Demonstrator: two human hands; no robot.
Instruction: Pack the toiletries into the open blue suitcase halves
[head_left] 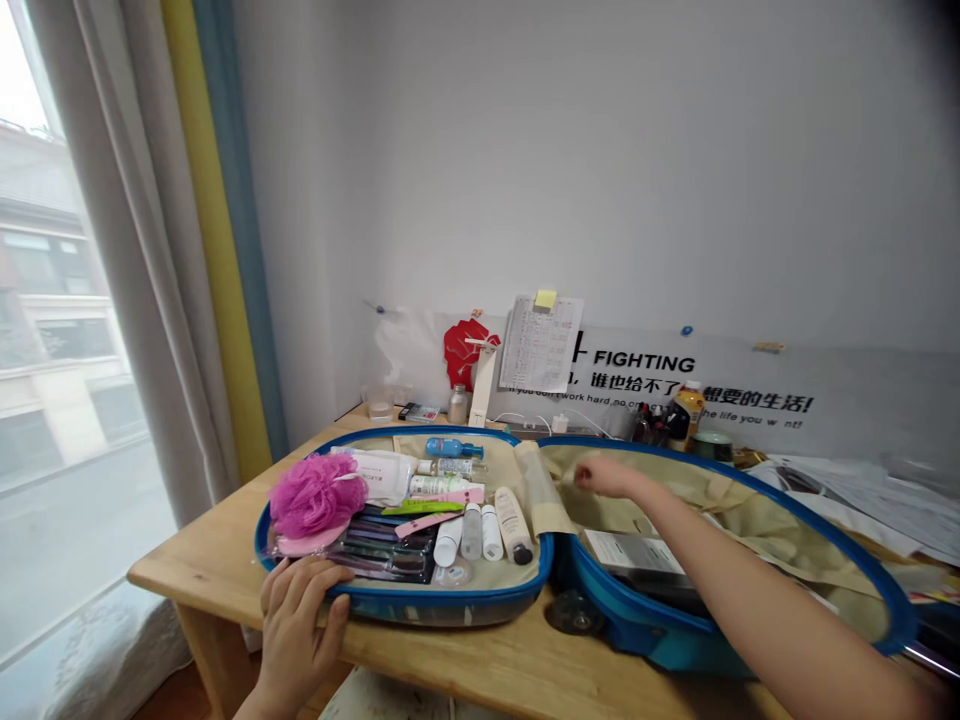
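An open blue hard-shell suitcase (450,598) lies on the wooden table, its beige lining showing. My left hand (300,625) grips the front rim of its left half. That half holds a pink bath puff (315,495), a white tube with a black cap (514,525), a small blue bottle (454,448) and several other toiletries. My right hand (604,477) reaches over the right half, its fingers bunched just above the beige lining (720,520). Below that hand, a boxed item (634,555) lies partly hidden by my right forearm.
The suitcase fills most of the wooden table (225,570), with a wheel (574,612) near its hinge. Loose papers (847,495) lie to the right. Bottles, a cup and a printed sheet stand against a wall banner behind. A curtained window is at left.
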